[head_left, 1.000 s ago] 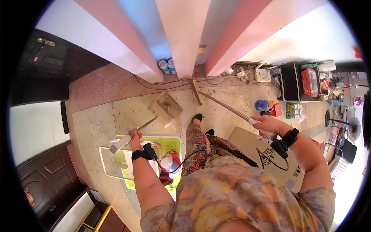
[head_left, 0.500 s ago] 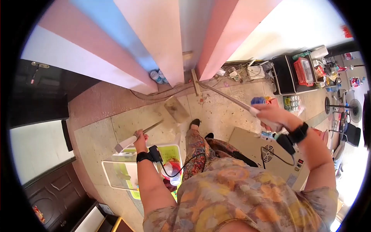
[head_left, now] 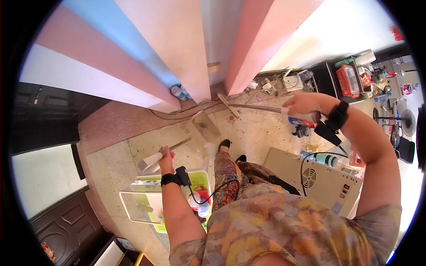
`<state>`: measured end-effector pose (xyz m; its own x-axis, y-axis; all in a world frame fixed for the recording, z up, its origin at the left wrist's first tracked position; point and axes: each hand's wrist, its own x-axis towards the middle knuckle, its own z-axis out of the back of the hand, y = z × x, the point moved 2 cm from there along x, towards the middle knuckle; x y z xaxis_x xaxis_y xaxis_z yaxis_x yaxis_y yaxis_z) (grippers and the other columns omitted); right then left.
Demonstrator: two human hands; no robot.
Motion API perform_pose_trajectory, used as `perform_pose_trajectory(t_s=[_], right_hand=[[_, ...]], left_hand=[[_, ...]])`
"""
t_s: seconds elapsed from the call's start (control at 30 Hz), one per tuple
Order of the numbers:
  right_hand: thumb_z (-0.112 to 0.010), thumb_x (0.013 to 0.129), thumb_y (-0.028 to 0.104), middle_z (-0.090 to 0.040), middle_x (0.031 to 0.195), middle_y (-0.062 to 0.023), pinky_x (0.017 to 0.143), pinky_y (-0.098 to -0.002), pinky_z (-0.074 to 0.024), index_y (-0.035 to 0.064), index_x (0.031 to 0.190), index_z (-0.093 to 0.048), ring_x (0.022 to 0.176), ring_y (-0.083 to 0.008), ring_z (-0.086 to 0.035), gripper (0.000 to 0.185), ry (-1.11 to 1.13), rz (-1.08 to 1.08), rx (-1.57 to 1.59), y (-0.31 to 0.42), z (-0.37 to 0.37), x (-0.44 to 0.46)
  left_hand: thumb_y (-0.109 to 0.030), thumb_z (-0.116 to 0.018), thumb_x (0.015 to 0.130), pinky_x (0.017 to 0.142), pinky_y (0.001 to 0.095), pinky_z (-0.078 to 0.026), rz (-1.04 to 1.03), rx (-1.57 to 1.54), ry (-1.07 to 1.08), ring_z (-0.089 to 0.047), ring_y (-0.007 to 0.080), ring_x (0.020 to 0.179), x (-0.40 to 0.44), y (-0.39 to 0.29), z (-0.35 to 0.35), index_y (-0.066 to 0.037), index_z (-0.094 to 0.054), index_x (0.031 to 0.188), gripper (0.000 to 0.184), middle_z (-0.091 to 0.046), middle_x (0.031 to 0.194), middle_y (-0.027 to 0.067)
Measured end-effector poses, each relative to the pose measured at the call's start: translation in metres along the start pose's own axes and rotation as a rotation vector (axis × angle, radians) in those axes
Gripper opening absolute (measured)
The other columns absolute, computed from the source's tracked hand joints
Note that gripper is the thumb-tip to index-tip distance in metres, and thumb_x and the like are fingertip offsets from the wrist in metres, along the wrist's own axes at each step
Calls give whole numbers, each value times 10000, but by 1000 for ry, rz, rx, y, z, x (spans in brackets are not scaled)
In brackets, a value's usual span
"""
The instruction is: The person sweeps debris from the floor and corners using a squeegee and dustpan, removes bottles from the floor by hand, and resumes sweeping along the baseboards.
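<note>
My left hand [head_left: 166, 160] is closed around the pale handle of a long-handled dustpan [head_left: 206, 127], whose pan rests on the tiled floor ahead of my feet. In my right hand [head_left: 306, 107] is the light grip of a broom [head_left: 262, 107]. Its stick runs leftward to a narrow head [head_left: 229, 106] on the floor by the wall corner. The head lies up and to the right of the pan, apart from it. Small dark bits of debris dot the tiles around both.
A green and white bin [head_left: 202, 179] holding bottles stands by my left arm. A beige metal case [head_left: 288, 168] is at my right. Blue cans [head_left: 179, 92] and a cable [head_left: 164, 116] lie along the striped wall. A black cabinet [head_left: 326, 82] carries a red basket [head_left: 347, 82].
My right hand has moved up and a little right, with the broom's stick now flatter and its head shifted slightly down. The left hand and dustpan have barely moved.
</note>
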<state>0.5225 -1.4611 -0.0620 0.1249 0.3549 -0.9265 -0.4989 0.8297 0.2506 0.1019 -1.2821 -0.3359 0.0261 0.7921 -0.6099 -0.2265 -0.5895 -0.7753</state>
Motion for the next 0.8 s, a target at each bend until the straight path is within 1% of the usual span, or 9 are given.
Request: perform_pose_trajectory(t_s=[0.1,0.23,0.3,0.4,0.43,0.5,0.57,0.7,0.8], right_hand=[[-449,822,237,-521,579,-64,390,-260,-428,78,1201,-436,441,-139,-520,411,-27,-43,113,-14,-15,-25],[-445,826,239,-520,576,-67,386,-268,-424,83,1216,-418,437,-137,-516,421,-46,-49,209,-25,-11,-30],[-451,824,293,-572,648,-85,486,-325,-473,24,1123,-485,524,-179,-566,404,-108,33,38,-12,0,-24],[-493,775,247,-570,633,-124,514,-332,-465,-3,930,-575,552,-229,-573,305,-107,45,9,-14,9,38],[-502,741,210,-556,617,-145,508,-334,-451,-12,806,-576,548,-254,-555,242,-132,287,-281,-18,8,76],[-498,658,113,-519,589,-189,497,-365,-407,-27,555,-535,534,-311,-480,177,-185,242,-242,-3,3,88],[-458,701,176,-575,704,-150,604,-378,-445,-28,865,-530,643,-272,-574,272,-73,15,-108,33,-3,49],[-482,670,103,-547,645,-211,476,-375,-402,-75,630,-526,529,-257,-508,188,-127,256,-456,-8,-10,81],[-475,666,163,-587,791,-176,640,-383,-451,-1,972,-552,728,-310,-571,356,16,106,-469,4,-3,26]], left_hand=[[-245,-538,829,417,212,-364,-37,-9,18,-496,115,514,7,5,0,-31,-485,971,262,-538,670,72],[-234,-528,833,422,211,-377,-39,10,10,-501,116,518,3,2,-2,-30,-487,964,246,-541,676,70],[-231,-529,831,433,209,-387,-27,20,2,-508,116,529,-1,0,-3,-30,-489,963,243,-543,681,69],[-195,-528,821,457,210,-387,0,17,-6,-501,113,555,5,6,-1,-50,-485,973,214,-530,685,61],[-163,-525,814,470,213,-378,20,2,-6,-487,109,568,8,10,1,-70,-478,984,200,-513,685,53],[-137,-518,811,473,214,-386,17,-20,1,-497,115,576,8,12,2,-67,-465,1029,235,-524,700,62],[-223,-519,834,471,209,-412,-31,-15,-4,-538,120,582,2,9,2,-34,-488,1062,298,-572,733,79],[-236,-517,839,480,209,-414,-13,34,4,-543,123,592,2,8,2,-55,-480,1097,318,-583,757,90],[-256,-512,843,492,214,-418,-1,26,10,-546,124,606,5,10,3,-79,-486,1088,303,-587,777,88]])
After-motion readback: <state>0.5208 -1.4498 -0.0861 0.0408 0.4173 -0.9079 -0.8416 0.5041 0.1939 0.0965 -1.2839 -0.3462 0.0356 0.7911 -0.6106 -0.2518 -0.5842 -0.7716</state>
